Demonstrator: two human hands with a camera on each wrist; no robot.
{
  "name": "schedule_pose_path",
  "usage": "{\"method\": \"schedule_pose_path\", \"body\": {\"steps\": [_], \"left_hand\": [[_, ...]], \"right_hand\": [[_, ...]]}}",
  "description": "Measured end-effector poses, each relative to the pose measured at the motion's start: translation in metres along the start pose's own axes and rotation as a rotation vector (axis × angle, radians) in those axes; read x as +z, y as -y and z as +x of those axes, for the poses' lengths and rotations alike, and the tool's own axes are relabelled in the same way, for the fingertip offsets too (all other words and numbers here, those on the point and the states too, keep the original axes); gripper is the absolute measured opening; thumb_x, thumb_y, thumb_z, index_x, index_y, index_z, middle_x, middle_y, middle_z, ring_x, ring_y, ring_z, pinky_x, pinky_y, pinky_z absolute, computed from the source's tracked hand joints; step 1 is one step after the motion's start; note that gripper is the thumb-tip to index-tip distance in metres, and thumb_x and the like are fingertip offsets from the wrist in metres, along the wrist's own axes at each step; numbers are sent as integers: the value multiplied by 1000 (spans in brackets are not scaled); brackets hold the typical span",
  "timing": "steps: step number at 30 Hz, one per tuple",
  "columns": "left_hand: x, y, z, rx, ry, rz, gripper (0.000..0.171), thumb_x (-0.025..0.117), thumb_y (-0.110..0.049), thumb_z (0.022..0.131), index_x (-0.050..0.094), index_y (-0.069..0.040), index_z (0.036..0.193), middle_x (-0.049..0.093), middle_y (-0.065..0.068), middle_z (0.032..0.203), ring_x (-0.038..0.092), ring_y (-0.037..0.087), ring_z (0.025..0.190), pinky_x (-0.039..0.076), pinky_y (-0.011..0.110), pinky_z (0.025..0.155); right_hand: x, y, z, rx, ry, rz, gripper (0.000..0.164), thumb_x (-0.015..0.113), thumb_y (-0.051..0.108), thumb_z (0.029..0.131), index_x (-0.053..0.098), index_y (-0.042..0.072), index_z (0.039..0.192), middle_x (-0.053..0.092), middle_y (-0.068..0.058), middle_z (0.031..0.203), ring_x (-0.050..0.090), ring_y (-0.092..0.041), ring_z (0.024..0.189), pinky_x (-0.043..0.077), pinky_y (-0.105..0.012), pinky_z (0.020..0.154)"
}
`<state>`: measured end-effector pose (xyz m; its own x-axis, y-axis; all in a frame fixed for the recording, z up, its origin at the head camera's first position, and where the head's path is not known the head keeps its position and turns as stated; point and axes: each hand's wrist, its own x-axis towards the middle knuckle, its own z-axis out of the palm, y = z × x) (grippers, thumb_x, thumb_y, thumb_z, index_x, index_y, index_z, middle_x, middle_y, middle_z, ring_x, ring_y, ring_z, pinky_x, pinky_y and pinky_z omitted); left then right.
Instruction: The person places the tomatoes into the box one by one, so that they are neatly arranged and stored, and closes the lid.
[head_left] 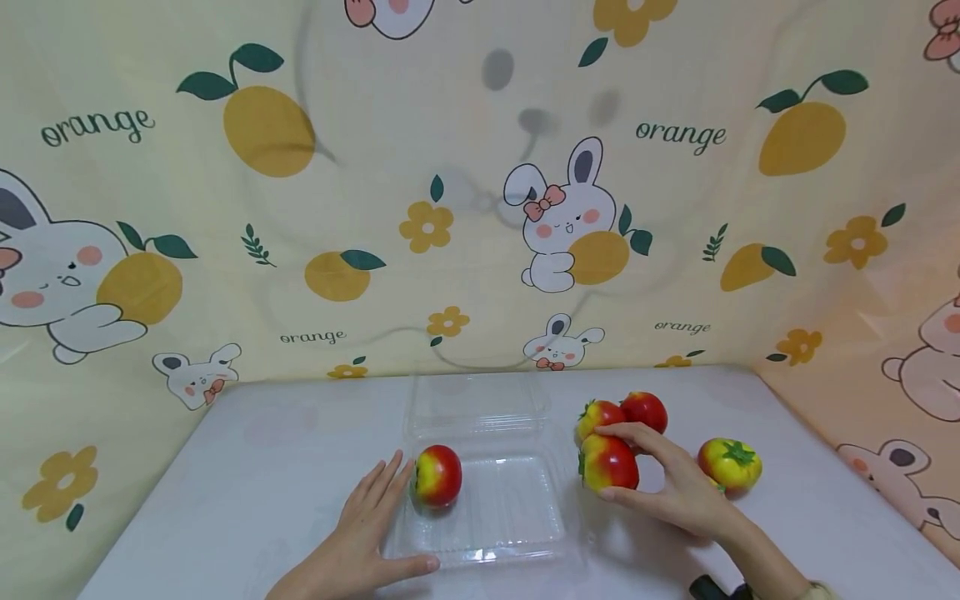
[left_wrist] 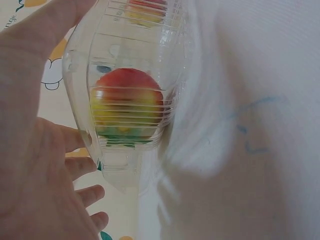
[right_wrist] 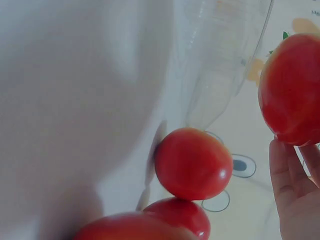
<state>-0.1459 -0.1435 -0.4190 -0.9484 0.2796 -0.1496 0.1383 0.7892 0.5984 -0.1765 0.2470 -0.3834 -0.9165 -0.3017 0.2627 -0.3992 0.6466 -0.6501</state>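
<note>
We judge this as a loading step: our right hand [head_left: 675,487] pinches a red-yellow fruit [head_left: 611,463] at lower right of centre; our left hand [head_left: 367,521], fingers extended, lies along the clear container [head_left: 513,504], lower centre. Next calls for a leftward carry and gentle lowering beside the fruit inside [head_left: 438,477].

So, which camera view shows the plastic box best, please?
The head view, since the plastic box shows nearly whole, lid open. Left wrist shows its ribbed side; right wrist shows only a faint part.
</note>
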Motion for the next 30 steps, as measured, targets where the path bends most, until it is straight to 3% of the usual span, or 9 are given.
{"method": "schedule_pose_path", "body": {"steps": [6,12,20,25,30], "left_hand": [[0,0,0,-4,1,-2,113,68,-73,65,17,-26,155,6,3,163,7,37,146,22,75,102],[-1,1,-2,28,-9,-6,112,68,-71,67,16,-25,155,5,3,163,6,38,146,19,75,104],[-2,0,0,8,7,-19,112,68,-71,67,15,-25,155,6,4,163,7,39,145,22,76,102],[-2,-2,-2,16,3,-25,112,69,-69,68,17,-23,155,7,5,163,8,39,145,20,76,103],[-1,-4,-2,-8,7,-19,112,69,-70,67,17,-23,155,8,4,163,9,40,145,23,77,100]], "right_hand": [[5,3,5,22,18,100,64,79,31,77,51,26,134,53,-1,133,50,-28,117,52,-50,86],[13,4,11,-32,19,130,66,80,27,77,50,26,135,54,5,134,53,-15,115,53,-28,88],[18,19,13,89,79,312,66,80,25,77,48,28,136,50,-3,139,48,-33,124,54,-31,88],[24,29,17,26,64,292,65,79,25,78,48,25,136,52,-4,138,53,-29,121,50,-18,89],[31,31,21,1,73,309,67,79,24,78,48,24,137,51,-4,139,52,-26,123,47,-15,91]]}}
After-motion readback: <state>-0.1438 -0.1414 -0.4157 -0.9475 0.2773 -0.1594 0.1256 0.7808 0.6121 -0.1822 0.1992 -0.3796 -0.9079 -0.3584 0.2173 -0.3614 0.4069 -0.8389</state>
